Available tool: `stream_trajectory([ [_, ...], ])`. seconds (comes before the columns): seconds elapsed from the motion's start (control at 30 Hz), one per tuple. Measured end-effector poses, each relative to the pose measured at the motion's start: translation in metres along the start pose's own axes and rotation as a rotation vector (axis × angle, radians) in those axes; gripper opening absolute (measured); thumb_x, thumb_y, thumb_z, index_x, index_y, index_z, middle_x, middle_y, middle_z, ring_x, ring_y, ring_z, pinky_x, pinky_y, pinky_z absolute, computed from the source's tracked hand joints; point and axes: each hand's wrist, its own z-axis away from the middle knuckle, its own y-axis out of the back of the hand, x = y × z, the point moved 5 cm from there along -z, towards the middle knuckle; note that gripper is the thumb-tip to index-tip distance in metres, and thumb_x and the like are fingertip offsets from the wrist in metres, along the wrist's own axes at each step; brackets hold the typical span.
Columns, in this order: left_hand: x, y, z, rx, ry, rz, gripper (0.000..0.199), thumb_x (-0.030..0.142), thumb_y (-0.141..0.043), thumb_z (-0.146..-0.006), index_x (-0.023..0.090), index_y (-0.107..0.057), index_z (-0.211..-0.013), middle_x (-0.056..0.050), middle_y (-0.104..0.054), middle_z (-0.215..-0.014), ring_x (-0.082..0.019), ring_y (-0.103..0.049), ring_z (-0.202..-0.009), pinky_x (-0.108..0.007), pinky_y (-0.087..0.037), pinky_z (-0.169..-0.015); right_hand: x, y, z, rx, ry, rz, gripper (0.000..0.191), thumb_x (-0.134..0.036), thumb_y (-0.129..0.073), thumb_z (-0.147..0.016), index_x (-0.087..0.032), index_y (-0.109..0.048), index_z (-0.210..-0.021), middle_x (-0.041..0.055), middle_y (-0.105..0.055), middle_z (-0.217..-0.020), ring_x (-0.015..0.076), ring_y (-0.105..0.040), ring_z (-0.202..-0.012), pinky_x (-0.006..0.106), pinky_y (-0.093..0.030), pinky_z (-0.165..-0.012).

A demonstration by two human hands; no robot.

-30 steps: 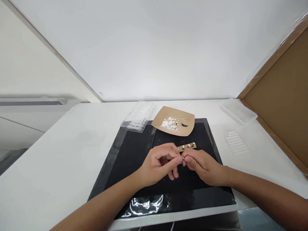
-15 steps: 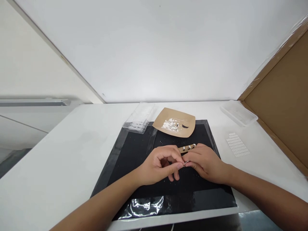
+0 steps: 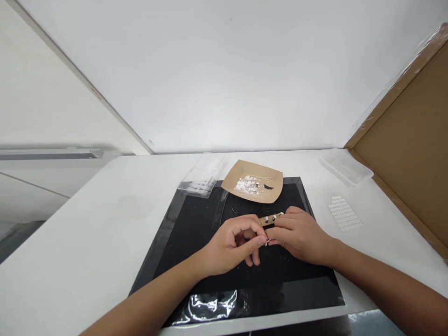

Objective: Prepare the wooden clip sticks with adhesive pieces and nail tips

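Observation:
My left hand [image 3: 241, 245] is closed, with thumb and forefinger pinched at a tiny shiny, ring-like piece [image 3: 268, 241]. My right hand [image 3: 303, 235] meets it from the right, fingers bent and pressed at the same piece. Its exact kind is too small to make out. Just behind the fingers lies a narrow brown strip [image 3: 263, 221], partly hidden by both hands. Several small dark metal items with white tags [image 3: 274, 218] sit along it. Both hands are over a black mat [image 3: 196, 238].
A brown square dish [image 3: 231, 182] at the mat's back holds white bits and a dark sliver. Left of it stands a clear plastic box [image 3: 201, 179]. At right are a sheet of small white stickers [image 3: 345, 213], a translucent tray [image 3: 346, 168] and a cardboard panel [image 3: 413, 135].
The right fingers have shifted slightly around the tiny piece, and less of it shows now. My left hand keeps its pinch. The whole view has moved a little.

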Motion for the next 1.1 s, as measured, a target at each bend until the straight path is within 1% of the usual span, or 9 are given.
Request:
stream_trajectory([
  [0.2, -0.006, 0.003, -0.002, 0.111, 0.022, -0.006, 0.034, 0.049, -0.064, -0.101, 0.016, -0.060, -0.095, 0.002, -0.061, -0.076, -0.011, -0.070, -0.051, -0.020, -0.059, -0.047, -0.001, -0.002, 0.001, 0.003, 0.008, 0.043, 0.021, -0.026, -0.054, -0.111, -0.023, -0.069, -0.096, -0.0016, -0.076, -0.088, 0.0125, -0.063, -0.074, 0.032, -0.027, -0.069],
  [0.3, -0.008, 0.015, -0.004, 0.247, -0.041, -0.132, 0.029, 0.045, -0.062, -0.103, 0.017, -0.062, -0.097, 0.003, -0.063, -0.068, -0.012, -0.069, -0.050, -0.021, -0.059, -0.047, -0.002, -0.002, 0.002, 0.000, 0.015, 0.026, 0.018, -0.026, -0.056, -0.110, -0.023, -0.069, -0.097, -0.0005, -0.079, -0.101, 0.0122, -0.066, -0.081, 0.032, -0.028, -0.069],
  [0.37, -0.004, 0.028, -0.004, 0.377, -0.137, -0.295, 0.023, 0.040, -0.065, -0.102, 0.017, -0.068, -0.099, 0.000, -0.068, -0.077, -0.012, -0.071, -0.054, -0.019, -0.059, -0.048, -0.003, -0.002, 0.002, 0.002, 0.010, 0.019, 0.017, -0.028, -0.056, -0.110, -0.023, -0.069, -0.099, -0.0009, -0.078, -0.098, 0.0125, -0.067, -0.080, 0.032, -0.028, -0.070],
  [0.47, 0.005, 0.045, -0.002, 0.534, -0.271, -0.557, 0.017, 0.035, -0.069, -0.099, 0.019, -0.075, -0.101, -0.004, -0.073, -0.098, -0.009, -0.072, -0.056, -0.016, -0.055, -0.045, -0.002, -0.002, 0.002, 0.015, -0.001, 0.015, 0.018, -0.030, -0.055, -0.111, -0.023, -0.068, -0.100, -0.0024, -0.075, -0.086, 0.0129, -0.065, -0.075, 0.032, -0.028, -0.070],
  [0.53, 0.010, 0.055, -0.001, 0.611, -0.329, -0.708, 0.014, 0.031, -0.071, -0.098, 0.020, -0.079, -0.102, -0.004, -0.075, -0.102, -0.008, -0.073, -0.057, -0.015, -0.054, -0.046, -0.002, -0.002, 0.001, 0.017, -0.001, 0.009, 0.019, -0.030, -0.053, -0.111, -0.022, -0.067, -0.101, -0.0025, -0.074, -0.085, 0.0128, -0.063, -0.073, 0.031, -0.028, -0.070],
  [0.63, 0.015, 0.066, -0.001, 0.710, -0.387, -0.804, 0.013, 0.029, -0.071, -0.097, 0.021, -0.081, -0.101, -0.003, -0.078, -0.101, -0.007, -0.071, -0.056, -0.018, -0.058, -0.054, -0.001, -0.002, 0.000, 0.016, -0.005, 0.011, 0.020, -0.030, -0.052, -0.112, -0.022, -0.067, -0.101, -0.0028, -0.073, -0.083, 0.0128, -0.062, -0.071, 0.032, -0.028, -0.069],
  [0.83, 0.014, 0.080, -0.004, 0.813, -0.365, -0.904, 0.022, 0.034, -0.076, -0.093, 0.020, -0.078, -0.076, 0.002, -0.074, -0.070, -0.010, -0.065, -0.053, -0.021, -0.054, -0.052, 0.001, -0.004, 0.002, -0.021, -0.038, 0.035, 0.025, -0.029, -0.048, -0.113, -0.021, -0.066, -0.099, -0.0017, -0.073, -0.080, 0.0133, -0.062, -0.071, 0.033, -0.027, -0.069],
  [1.0, 0.014, 0.086, -0.005, 0.830, -0.418, -1.009, 0.015, 0.030, -0.071, -0.095, 0.021, -0.083, -0.091, -0.001, -0.083, -0.093, -0.014, -0.075, -0.074, -0.026, -0.063, -0.073, 0.001, -0.004, 0.002, -0.029, -0.043, 0.021, 0.028, -0.030, -0.046, -0.114, -0.021, -0.067, -0.098, -0.0008, -0.076, -0.083, 0.0130, -0.064, -0.072, 0.033, -0.026, -0.069],
  [1.1, 0.012, 0.089, -0.006, 0.828, -0.389, -1.015, 0.018, 0.031, -0.068, -0.098, 0.022, -0.084, -0.099, -0.002, -0.084, -0.101, -0.016, -0.078, -0.078, -0.028, -0.065, -0.074, 0.002, -0.004, 0.002, -0.029, -0.047, 0.015, 0.027, -0.029, -0.047, -0.114, -0.020, -0.067, -0.099, -0.0004, -0.076, -0.083, 0.0131, -0.065, -0.073, 0.032, -0.027, -0.068],
])
